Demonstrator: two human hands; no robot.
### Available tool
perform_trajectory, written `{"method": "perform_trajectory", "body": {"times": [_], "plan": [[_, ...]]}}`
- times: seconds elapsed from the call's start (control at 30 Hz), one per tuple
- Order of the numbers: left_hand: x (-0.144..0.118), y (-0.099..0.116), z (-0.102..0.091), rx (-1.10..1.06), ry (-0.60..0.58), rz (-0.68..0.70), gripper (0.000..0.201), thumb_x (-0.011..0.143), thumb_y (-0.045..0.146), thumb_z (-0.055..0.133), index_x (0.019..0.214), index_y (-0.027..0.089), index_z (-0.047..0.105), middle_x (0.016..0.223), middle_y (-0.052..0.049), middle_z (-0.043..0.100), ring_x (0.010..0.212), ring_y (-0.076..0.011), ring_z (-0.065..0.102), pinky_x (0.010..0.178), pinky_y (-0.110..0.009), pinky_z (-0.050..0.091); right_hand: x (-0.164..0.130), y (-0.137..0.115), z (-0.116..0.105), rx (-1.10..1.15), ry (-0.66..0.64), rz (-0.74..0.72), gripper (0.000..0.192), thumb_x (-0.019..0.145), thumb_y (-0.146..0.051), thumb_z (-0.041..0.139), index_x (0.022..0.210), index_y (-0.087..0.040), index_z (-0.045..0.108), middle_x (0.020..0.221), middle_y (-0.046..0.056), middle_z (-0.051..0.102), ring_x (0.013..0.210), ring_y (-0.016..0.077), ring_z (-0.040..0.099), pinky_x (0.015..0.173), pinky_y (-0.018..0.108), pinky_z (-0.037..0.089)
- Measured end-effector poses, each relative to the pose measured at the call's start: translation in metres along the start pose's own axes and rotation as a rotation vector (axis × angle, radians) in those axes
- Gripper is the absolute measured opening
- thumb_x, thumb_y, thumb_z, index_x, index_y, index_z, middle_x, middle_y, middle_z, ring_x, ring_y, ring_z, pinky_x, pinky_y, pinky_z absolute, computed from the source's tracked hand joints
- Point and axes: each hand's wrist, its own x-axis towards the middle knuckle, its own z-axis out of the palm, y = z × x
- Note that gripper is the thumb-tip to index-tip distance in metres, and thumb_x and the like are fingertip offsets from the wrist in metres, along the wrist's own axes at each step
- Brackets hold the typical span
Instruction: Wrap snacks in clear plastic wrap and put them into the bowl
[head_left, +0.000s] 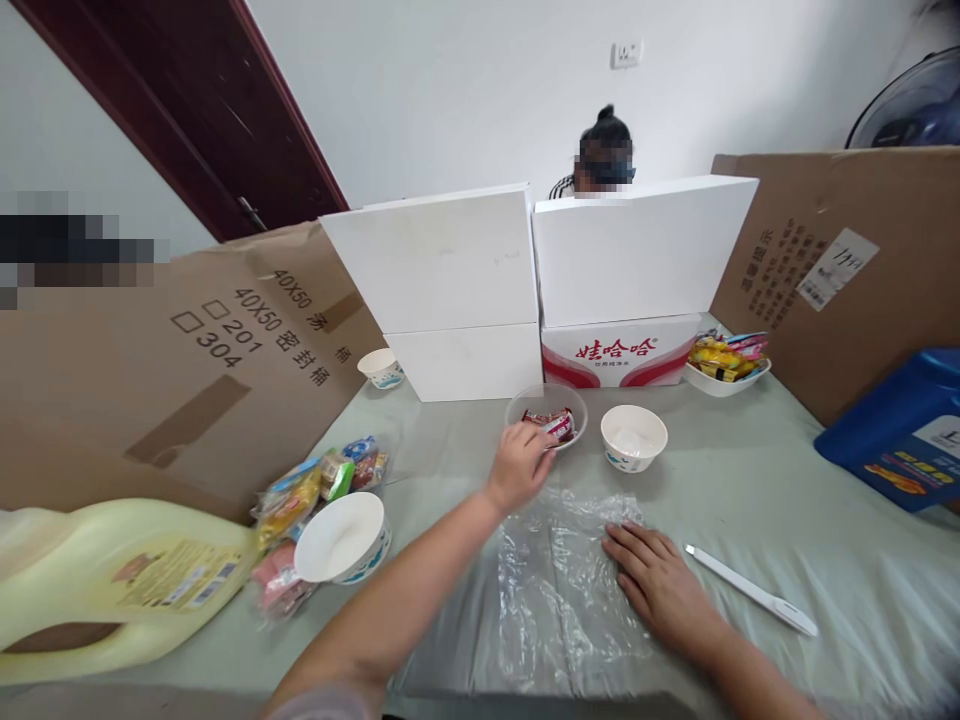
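My left hand (519,464) reaches forward to a clear glass bowl (571,399) holding red-wrapped candies (551,424); its fingers touch the bowl's near rim and the candies. Whether it grips one I cannot tell. My right hand (655,583) lies flat, fingers apart, on a sheet of clear plastic film (559,590) spread on the pale green tablecloth. A white paper bowl (634,437) stands just right of the glass bowl.
White pen (752,590) right of my hand. Another paper bowl (344,540), snack packets (319,484) and a yellow jug (112,585) at left. White boxes (540,280), cardboard walls, a snack dish (726,366), a blue container (900,430). A person sits behind the boxes.
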Motion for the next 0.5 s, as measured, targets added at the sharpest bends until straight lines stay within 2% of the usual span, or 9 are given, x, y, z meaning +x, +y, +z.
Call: {"method": "perform_trajectory", "body": {"times": [0.03, 0.1, 0.17, 0.23, 0.27, 0.33, 0.4, 0.5], "plan": [[-0.017, 0.007, 0.005, -0.002, 0.023, 0.041, 0.026, 0.095, 0.027, 0.043, 0.106, 0.018, 0.065, 0.099, -0.010, 0.067, 0.099, -0.0237, 0.059, 0.091, -0.041, 0.045, 0.000, -0.003, -0.003, -0.008, -0.016, 0.014, 0.041, 0.092, -0.026, 0.048, 0.133, -0.025, 0.054, 0.140, 0.004, 0.053, 0.129, 0.0247, 0.046, 0.103, 0.044, 0.038], [-0.051, 0.018, 0.016, 0.001, -0.088, 0.138, 0.022, 0.093, 0.027, 0.048, 0.101, 0.018, 0.066, 0.095, -0.009, 0.067, 0.095, -0.0232, 0.061, 0.086, -0.038, 0.048, 0.000, -0.012, -0.012, -0.017, -0.061, 0.074, 0.040, 0.088, -0.025, 0.054, 0.128, -0.023, 0.058, 0.136, 0.006, 0.056, 0.123, 0.0275, 0.050, 0.099, 0.045, 0.040], [-0.080, 0.024, 0.027, 0.070, -0.226, 0.137, 0.030, 0.089, 0.034, 0.057, 0.114, 0.020, 0.063, 0.120, -0.012, 0.063, 0.115, -0.0293, 0.054, 0.096, -0.046, 0.044, 0.003, -0.023, -0.026, -0.003, -0.112, 0.139, 0.037, 0.084, -0.026, 0.059, 0.121, -0.024, 0.063, 0.126, 0.008, 0.063, 0.111, 0.0289, 0.056, 0.092, 0.046, 0.043], [-0.099, 0.025, 0.033, 0.120, -0.353, 0.096, 0.050, 0.086, 0.041, 0.061, 0.133, 0.025, 0.052, 0.146, -0.011, 0.044, 0.136, -0.0350, 0.035, 0.107, -0.055, 0.032, 0.010, -0.031, -0.039, 0.025, -0.128, 0.169, 0.035, 0.082, -0.030, 0.062, 0.117, -0.024, 0.065, 0.119, 0.010, 0.065, 0.107, 0.0292, 0.058, 0.092, 0.047, 0.042], [-0.105, 0.025, 0.035, 0.129, -0.406, 0.071, 0.059, 0.086, 0.044, 0.061, 0.140, 0.027, 0.044, 0.153, -0.010, 0.034, 0.141, -0.0360, 0.025, 0.110, -0.058, 0.027, 0.014, -0.034, -0.042, 0.040, -0.124, 0.159, 0.038, 0.082, -0.033, 0.064, 0.119, -0.025, 0.063, 0.122, 0.010, 0.064, 0.110, 0.0300, 0.056, 0.095, 0.049, 0.040], [-0.110, 0.024, 0.035, 0.127, -0.485, 0.023, 0.068, 0.086, 0.047, 0.060, 0.146, 0.031, 0.034, 0.158, -0.008, 0.023, 0.145, -0.0360, 0.014, 0.113, -0.060, 0.020, 0.023, -0.034, -0.040, 0.065, -0.124, 0.117, 0.056, 0.079, -0.040, 0.066, 0.132, -0.027, 0.054, 0.139, 0.010, 0.052, 0.127, 0.0326, 0.044, 0.105, 0.052, 0.030], [-0.112, 0.022, 0.032, 0.129, -0.518, -0.026, 0.075, 0.084, 0.051, 0.062, 0.149, 0.033, 0.028, 0.159, -0.008, 0.018, 0.146, -0.0369, 0.009, 0.113, -0.062, 0.016, 0.030, -0.027, -0.027, 0.078, -0.169, 0.103, 0.079, 0.073, -0.052, 0.068, 0.144, -0.027, 0.040, 0.153, 0.010, 0.034, 0.140, 0.0347, 0.026, 0.111, 0.055, 0.020], [-0.115, 0.013, 0.026, 0.157, -0.536, -0.086, 0.086, 0.078, 0.056, 0.067, 0.150, 0.034, 0.025, 0.160, -0.008, 0.012, 0.145, -0.0399, 0.002, 0.113, -0.064, 0.012, 0.032, -0.012, -0.002, 0.061, -0.226, 0.166, 0.104, 0.067, -0.071, 0.064, 0.150, -0.021, 0.028, 0.157, 0.014, 0.022, 0.144, 0.0381, 0.009, 0.112, 0.059, 0.012]]}}
